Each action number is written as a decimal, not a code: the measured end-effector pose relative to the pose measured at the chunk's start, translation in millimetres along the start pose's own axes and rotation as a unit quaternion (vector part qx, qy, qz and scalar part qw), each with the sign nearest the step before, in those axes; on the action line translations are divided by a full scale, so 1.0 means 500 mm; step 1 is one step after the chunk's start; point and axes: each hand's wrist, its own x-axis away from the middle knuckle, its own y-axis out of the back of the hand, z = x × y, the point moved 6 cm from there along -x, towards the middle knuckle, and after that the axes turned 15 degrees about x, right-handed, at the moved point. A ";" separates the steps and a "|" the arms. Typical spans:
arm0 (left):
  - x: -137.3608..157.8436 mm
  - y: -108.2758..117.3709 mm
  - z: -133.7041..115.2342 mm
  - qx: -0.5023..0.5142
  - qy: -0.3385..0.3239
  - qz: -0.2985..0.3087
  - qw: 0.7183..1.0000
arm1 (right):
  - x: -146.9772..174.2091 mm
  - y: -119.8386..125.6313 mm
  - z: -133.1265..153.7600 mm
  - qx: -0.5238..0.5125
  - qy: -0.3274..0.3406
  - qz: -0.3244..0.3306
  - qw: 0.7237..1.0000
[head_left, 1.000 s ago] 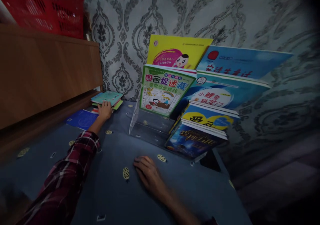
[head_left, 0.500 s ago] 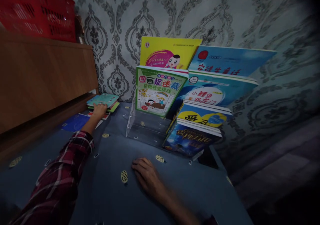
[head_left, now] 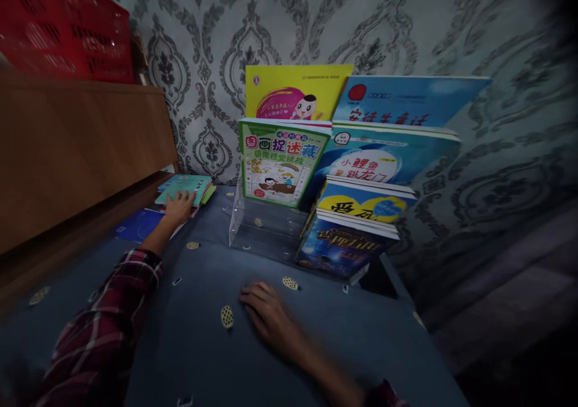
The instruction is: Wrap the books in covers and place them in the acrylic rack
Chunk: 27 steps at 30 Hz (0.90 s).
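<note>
My left hand (head_left: 179, 207) reaches to the far left of the table, its fingers spread over the near part of a teal book (head_left: 187, 184). That book tops a small stack, with a green edge (head_left: 208, 194) showing on the right; a blue book (head_left: 138, 225) lies flat beside it. My right hand (head_left: 266, 313) rests on the tablecloth (head_left: 203, 335), fingers loosely stretched out and holding nothing. Beyond it, a clear acrylic book stand (head_left: 262, 229) holds several upright books, including a green-bordered picture book (head_left: 282, 166) and a dark blue book (head_left: 343, 247).
A wooden cabinet (head_left: 85, 148) borders the table on the left, with a red plastic basket (head_left: 90, 34) on top. Patterned wallpaper (head_left: 194, 52) covers the wall behind. More books, a yellow one (head_left: 329, 88) and a blue one (head_left: 415, 97), stand at the stand's back.
My left hand has slid slightly nearer and its fingers look more spread on the teal book. My right hand stays in place. The view has shifted a little.
</note>
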 end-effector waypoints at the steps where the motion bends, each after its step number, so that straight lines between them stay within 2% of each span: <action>1: -0.001 -0.003 0.001 0.001 0.007 0.001 1.000 | -0.001 0.000 0.000 -0.003 0.000 0.001 1.000; 7: 0.007 -0.013 -0.008 0.006 0.018 0.007 1.000 | -0.001 -0.001 -0.001 -0.009 0.004 -0.013 1.000; 14: 0.059 -0.016 -0.020 0.014 0.010 0.040 0.999 | 0.003 -0.006 -0.003 -0.003 0.013 -0.016 1.000; 27: 0.105 0.006 -0.055 0.014 0.012 0.070 0.997 | 0.003 -0.017 -0.009 -0.001 0.023 -0.006 1.000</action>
